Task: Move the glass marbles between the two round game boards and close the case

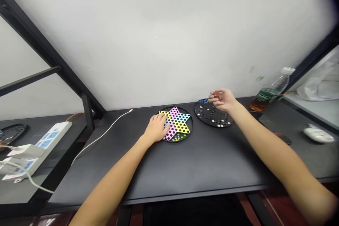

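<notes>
At your far left, a white power strip (54,136) carries chunky plugs, and to its right a thin white cable (106,129) curves across the black tabletop (185,174), its connector end near the wall. Next comes your left hand (156,128), palm down on the left part of the star-shaped Chinese checkers panel (181,126), its fingers slightly apart and gripping nothing; the flat pose looks suited to steadying the panel. That pink, yellow and blue star lies within a round black tray (192,127), whose raised rim probably serves to keep the green and orange marbles (180,137) beside the star's lower points from rolling off. Just right of the tray, close to the wall, sits a round black game board (218,117), with blue pieces (204,101) along its far edge and white pieces (220,125) mostly along its near one. Over its right side you hold your right hand (222,99), palm turned up and fingers curled together around small reddish-brown marbles (217,96), a cupped hold that would keep loose round things from spilling. Further right, a bottle of amber drink (267,95) stands well apart from both boards.
</notes>
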The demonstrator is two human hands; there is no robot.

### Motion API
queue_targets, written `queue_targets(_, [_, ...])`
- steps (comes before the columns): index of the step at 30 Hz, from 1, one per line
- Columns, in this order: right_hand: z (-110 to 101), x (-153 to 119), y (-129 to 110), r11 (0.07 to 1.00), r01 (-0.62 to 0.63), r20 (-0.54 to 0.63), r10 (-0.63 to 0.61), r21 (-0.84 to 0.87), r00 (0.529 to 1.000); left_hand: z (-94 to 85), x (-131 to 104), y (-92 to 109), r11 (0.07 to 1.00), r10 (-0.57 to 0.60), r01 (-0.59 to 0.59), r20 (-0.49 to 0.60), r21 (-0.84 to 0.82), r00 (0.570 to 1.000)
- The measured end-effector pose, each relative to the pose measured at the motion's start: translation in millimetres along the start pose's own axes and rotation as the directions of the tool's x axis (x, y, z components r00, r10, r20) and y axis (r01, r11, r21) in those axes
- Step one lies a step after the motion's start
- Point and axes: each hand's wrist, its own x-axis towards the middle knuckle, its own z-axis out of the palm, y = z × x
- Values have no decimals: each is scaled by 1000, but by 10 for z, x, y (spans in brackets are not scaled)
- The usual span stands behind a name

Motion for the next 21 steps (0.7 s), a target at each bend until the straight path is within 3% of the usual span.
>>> queue_targets(2, [-180, 19, -5, 992, 54, -167, -72, -115, 983, -3, 0, 2, 1000, -1, 1, -1, -5, 1000])
queue_targets(5, [-402, 80, 143, 905, 17, -377, -193, -424, 906, -3, -3, 4, 1000, -1, 1, -5, -12, 1000])
queue_targets(6, [-460, 108, 210, 797, -24, -404, -280, -604, 871, -2, -3, 4, 1000, -1, 1, -7, -14, 1000])
queue_targets(8, [-555, 168, 333, 413, -134, -322, -427, -901, 845, 0, -4, 2, 1000, -4, 4, -10, -16, 1000])
queue_targets(10, [-620, 229, 411, 44, -221, -217, -446, -974, 868, 2, -3, 0, 1000, -11, 11, -9, -16, 1000])
queue_targets(12, [-661, 283, 444, -144, -282, -204, -405, -948, 891, 5, -3, -2, 1000, -13, 13, -3, -15, 1000])
queue_targets(16, [-712, 333, 470, -300, -308, -191, -363, -903, 912, 14, -7, -6, 1000, -7, 6, -10, -13, 1000])
queue_targets(21, [-765, 315, 551, -355, -287, -125, -415, -890, 901, 27, -8, -12, 1000, -6, 5, -9, -22, 1000])
